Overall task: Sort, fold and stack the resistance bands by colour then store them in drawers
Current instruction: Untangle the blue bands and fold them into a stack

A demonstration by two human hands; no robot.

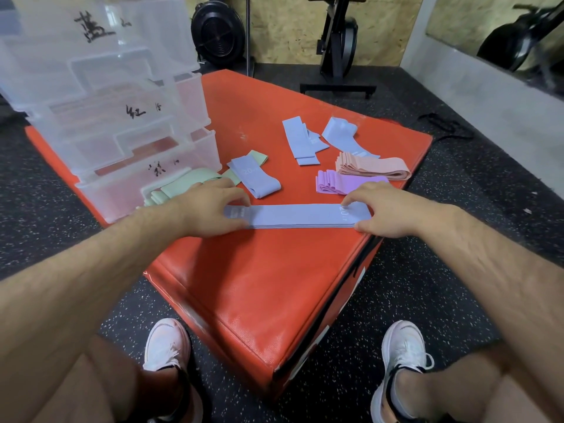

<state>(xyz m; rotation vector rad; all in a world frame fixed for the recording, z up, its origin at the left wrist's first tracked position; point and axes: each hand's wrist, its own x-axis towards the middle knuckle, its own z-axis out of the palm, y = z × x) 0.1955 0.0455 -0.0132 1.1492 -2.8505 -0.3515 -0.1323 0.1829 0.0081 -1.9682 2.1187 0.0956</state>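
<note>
Blue stack: square, then fold

The pale blue fabric resistance-band stack (296,216) lies flat across the red padded vinyl box (259,285). The left hand (210,209) and right hand (390,209) each pinch an end; best to align the edges before folding.

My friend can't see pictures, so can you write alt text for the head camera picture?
A left hand and a right hand hold the ends of a flat stack of blue bands on a red padded box. Behind lie loose blue bands, a pink pile, a purple pile, and green bands beside clear drawers.
</note>
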